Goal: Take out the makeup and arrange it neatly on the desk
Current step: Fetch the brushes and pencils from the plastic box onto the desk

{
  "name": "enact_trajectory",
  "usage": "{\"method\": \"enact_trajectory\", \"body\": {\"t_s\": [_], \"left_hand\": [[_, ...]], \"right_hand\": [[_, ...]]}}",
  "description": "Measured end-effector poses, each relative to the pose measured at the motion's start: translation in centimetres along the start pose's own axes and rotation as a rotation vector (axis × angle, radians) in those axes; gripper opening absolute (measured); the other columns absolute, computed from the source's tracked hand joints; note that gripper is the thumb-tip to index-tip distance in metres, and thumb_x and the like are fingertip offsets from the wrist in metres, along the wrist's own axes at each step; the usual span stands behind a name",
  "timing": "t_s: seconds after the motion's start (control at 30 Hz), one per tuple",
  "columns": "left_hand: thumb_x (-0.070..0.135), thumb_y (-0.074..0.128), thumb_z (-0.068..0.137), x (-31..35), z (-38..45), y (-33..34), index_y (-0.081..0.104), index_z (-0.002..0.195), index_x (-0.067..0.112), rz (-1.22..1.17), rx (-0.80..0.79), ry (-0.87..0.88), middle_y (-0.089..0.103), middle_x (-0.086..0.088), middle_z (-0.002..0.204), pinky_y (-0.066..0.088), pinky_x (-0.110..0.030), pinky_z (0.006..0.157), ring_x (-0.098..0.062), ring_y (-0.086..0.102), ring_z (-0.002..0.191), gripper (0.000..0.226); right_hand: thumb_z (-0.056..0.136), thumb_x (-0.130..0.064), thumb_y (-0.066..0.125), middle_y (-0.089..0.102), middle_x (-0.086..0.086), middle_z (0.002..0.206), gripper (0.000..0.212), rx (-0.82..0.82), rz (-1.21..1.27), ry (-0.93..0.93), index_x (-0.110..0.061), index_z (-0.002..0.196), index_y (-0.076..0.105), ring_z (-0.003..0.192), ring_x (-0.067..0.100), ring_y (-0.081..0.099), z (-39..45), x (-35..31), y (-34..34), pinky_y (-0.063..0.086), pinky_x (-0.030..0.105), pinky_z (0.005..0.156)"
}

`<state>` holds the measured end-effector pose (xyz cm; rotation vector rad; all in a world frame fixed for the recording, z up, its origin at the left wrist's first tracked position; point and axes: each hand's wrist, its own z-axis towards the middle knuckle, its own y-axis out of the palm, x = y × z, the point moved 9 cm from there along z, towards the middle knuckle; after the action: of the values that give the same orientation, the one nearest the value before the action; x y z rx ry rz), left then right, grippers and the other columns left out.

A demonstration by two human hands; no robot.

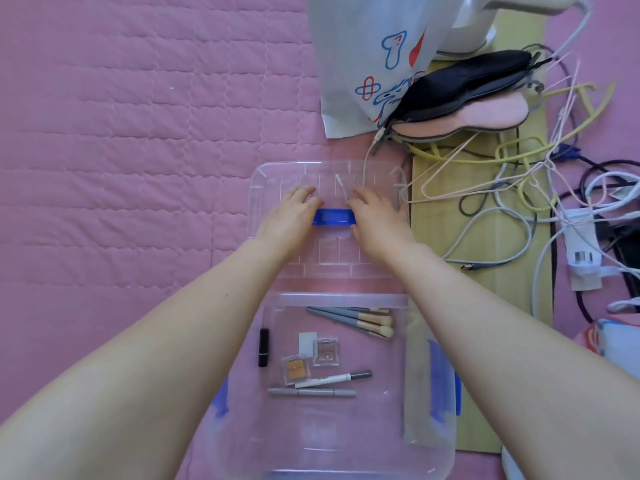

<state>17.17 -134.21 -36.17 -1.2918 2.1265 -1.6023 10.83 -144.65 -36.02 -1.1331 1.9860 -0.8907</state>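
A clear plastic box (341, 299) stands open on the pink quilt near me. Inside lie a black lipstick (264, 347), several grey-handled brushes (360, 322), two small eyeshadow pots (295, 368), a white pen (332, 378), a grey pen (311, 392) and a white card (307, 342). Beyond the box the clear lid (277, 174) lies flat with its blue handle (334, 216) facing up. My left hand (291, 213) rests on the lid at the handle's left end. My right hand (375, 216) rests at its right end. Neither hand holds any makeup.
A white printed plastic bag (367, 64) stands behind the lid. Dark and pink pouches (464, 88) lie right of it. Tangled cables and wire hangers (519, 168) and a power strip (581, 244) cover a wooden board (485, 341) on the right. Pink quilt (121, 133) spreads left.
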Motion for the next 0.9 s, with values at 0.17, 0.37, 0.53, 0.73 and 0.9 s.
{"method": "enact_trajectory", "body": {"t_s": [0.17,0.37,0.53,0.73,0.9], "left_hand": [[0.004,0.047,0.093,0.4,-2.1,-2.6,0.044,0.137,0.009,-0.071,0.098,-0.051,0.04,-0.006,0.143,0.042,-0.045,0.095,-0.022,0.03,0.135,0.044],[0.007,0.05,0.094,2.1,-7.8,-6.9,0.051,0.131,0.009,-0.123,0.306,-0.038,0.054,-0.007,0.13,0.043,-0.041,0.089,-0.024,0.043,0.124,0.037],[0.01,0.052,0.094,3.4,-13.8,-9.1,0.057,0.123,0.007,-0.253,0.496,-0.044,0.061,-0.008,0.119,0.043,-0.035,0.088,-0.025,0.052,0.114,0.03],[0.006,0.054,0.091,4.5,-21.2,-7.0,0.059,0.119,0.006,-0.363,0.497,-0.029,0.063,-0.006,0.116,0.043,-0.031,0.094,-0.021,0.055,0.111,0.028],[0.005,0.055,0.089,4.2,-25.2,-3.3,0.061,0.114,0.009,-0.393,0.435,-0.094,0.063,-0.003,0.11,0.042,-0.025,0.087,-0.02,0.057,0.105,0.026]], "right_hand": [[0.09,-0.007,0.047,0.042,0.008,0.14,0.041,0.114,-0.005,-0.028,-0.01,0.131,0.045,0.136,0.027,0.03,-1.5,-1.3,-2.5,0.03,0.053,0.109],[0.095,-0.017,0.043,0.041,0.008,0.145,0.048,0.293,-0.01,-0.081,-0.009,0.142,0.036,0.14,0.026,0.029,-7.4,-3.7,-6.2,0.023,0.046,0.114],[0.097,-0.02,0.042,0.042,0.006,0.145,0.048,0.332,0.04,-0.088,-0.009,0.143,0.035,0.142,0.025,0.026,-13.2,-4.9,-7.0,0.02,0.044,0.116],[0.093,-0.014,0.046,0.051,0.01,0.136,0.044,0.348,0.109,-0.11,-0.007,0.136,0.044,0.138,0.027,0.033,-19.5,-5.2,-5.0,0.025,0.042,0.114],[0.092,-0.012,0.05,0.056,0.013,0.127,0.04,0.318,0.175,-0.125,-0.004,0.131,0.051,0.134,0.03,0.039,-23.4,-5.2,-1.4,0.034,0.04,0.109]]}}
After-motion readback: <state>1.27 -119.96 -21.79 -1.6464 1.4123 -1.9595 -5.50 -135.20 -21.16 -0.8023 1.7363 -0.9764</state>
